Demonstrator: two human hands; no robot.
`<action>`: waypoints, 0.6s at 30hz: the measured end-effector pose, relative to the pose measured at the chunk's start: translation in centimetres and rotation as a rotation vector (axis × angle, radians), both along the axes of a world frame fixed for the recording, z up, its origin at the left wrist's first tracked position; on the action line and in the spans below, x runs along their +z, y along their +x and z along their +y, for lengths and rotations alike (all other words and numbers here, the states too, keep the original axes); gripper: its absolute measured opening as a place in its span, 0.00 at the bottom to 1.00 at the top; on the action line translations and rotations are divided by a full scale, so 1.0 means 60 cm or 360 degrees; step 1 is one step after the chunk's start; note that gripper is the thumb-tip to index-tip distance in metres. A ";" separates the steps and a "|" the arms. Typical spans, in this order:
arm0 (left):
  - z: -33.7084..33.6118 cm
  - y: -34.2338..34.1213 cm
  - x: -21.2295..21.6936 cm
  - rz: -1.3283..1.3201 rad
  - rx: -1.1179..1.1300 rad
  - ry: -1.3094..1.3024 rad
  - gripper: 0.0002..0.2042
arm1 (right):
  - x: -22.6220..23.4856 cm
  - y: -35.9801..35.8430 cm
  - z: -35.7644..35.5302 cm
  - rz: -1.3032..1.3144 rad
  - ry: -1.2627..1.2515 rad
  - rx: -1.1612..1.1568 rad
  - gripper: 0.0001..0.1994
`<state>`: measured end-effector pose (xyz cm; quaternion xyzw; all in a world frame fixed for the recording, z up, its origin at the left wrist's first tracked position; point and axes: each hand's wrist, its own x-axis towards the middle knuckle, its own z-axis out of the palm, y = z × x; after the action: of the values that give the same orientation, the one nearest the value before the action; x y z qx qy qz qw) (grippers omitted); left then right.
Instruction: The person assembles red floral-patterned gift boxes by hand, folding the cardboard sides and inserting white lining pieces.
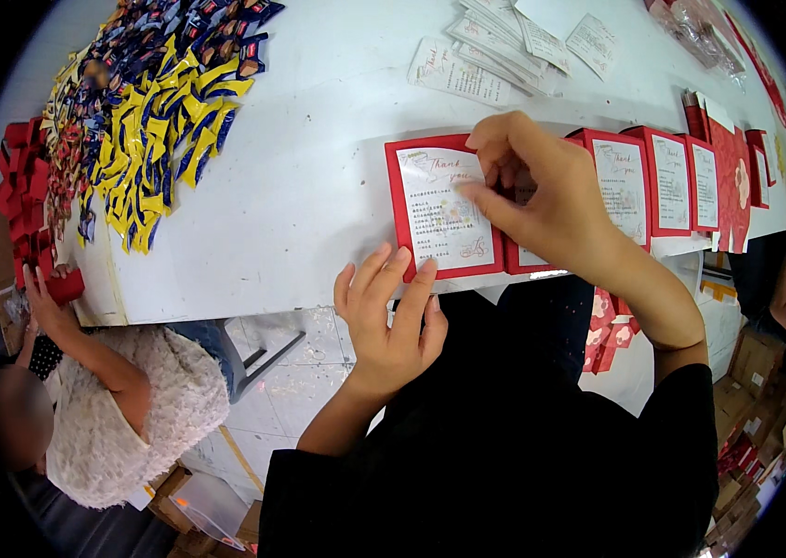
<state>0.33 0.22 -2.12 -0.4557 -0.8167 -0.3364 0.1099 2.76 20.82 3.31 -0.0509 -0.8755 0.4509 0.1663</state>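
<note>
Our left hand (384, 339), a box (399, 197), a card (447, 209), our right hand (556, 191)
Our left fingers, spread apart, touch the box at seven o'clock. The card on top looks light and bendy; we'd hold its edges. At its two o'clock, we can't tell whether our right fingers pinch it.

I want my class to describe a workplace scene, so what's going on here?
A person at a white table has the right hand at the right side of a card on a red box; whether it grips the card is unclear. The left hand, fingers spread, is at the box's near left corner. More boxes with cards stand to the right. Loose cards lie farther back, and yellow packets are heaped at left, near a co-worker.
</note>
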 end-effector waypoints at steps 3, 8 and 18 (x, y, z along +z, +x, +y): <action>0.002 -0.009 0.007 -0.0005 -0.0085 0.0039 0.15 | -0.011 0.007 -0.003 0.0149 0.0461 0.0116 0.23; 0.012 -0.029 0.006 -0.0038 -0.0231 0.0158 0.13 | -0.003 0.006 -0.010 0.0196 0.0792 -0.0048 0.32; 0.016 -0.040 -0.003 0.0198 -0.0266 -0.0082 0.18 | 0.016 0.031 -0.006 -0.0494 0.1205 0.0280 0.39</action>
<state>-2.06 1.18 -2.33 -0.5450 -0.7758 -0.2944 0.1201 4.65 20.45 4.26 0.0213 -0.9951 0.0967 0.0002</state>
